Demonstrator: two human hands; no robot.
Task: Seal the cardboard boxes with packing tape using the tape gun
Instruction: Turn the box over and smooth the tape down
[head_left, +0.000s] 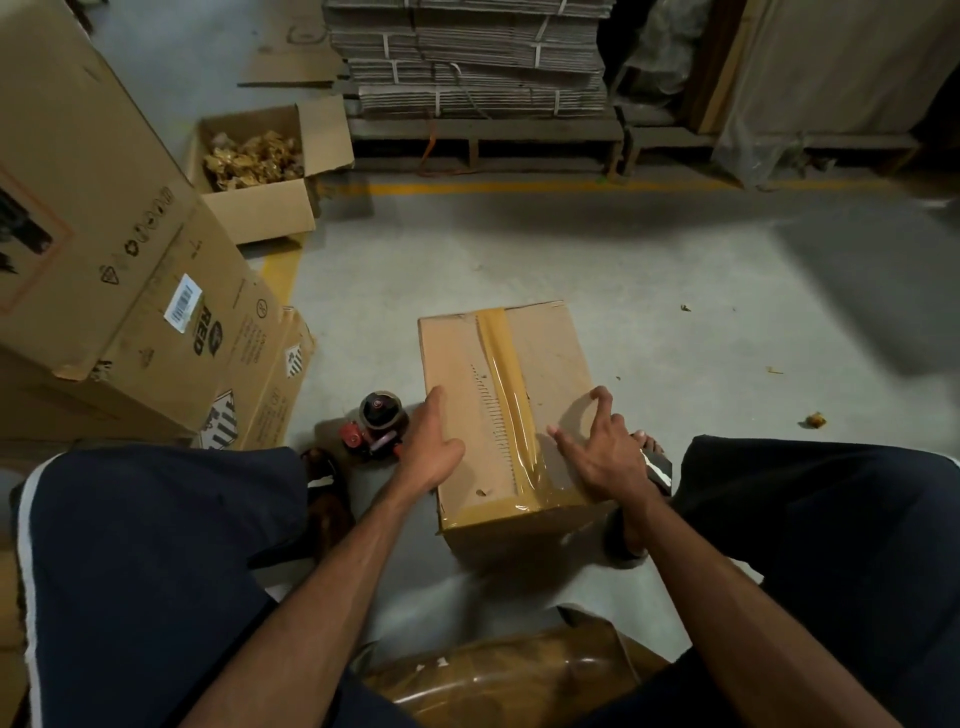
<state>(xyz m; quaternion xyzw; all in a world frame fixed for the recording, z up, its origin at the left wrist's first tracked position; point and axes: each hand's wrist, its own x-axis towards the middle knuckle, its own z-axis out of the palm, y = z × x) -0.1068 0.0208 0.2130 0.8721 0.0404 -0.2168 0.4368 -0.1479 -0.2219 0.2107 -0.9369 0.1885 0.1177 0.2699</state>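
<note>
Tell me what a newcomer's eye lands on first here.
First, the box on the floor at centre, a tape strip running along its top, with the left hand and right hand resting on it. Next, the tape gun standing on the floor just left of the box.

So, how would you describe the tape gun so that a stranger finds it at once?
Start at the small brown cardboard box sealed with tan tape, on the grey floor between the person's knees. Just beyond its left edge, by the left hand, stands the tape gun: the only red-and-black object there, carrying a round roll.
</note>
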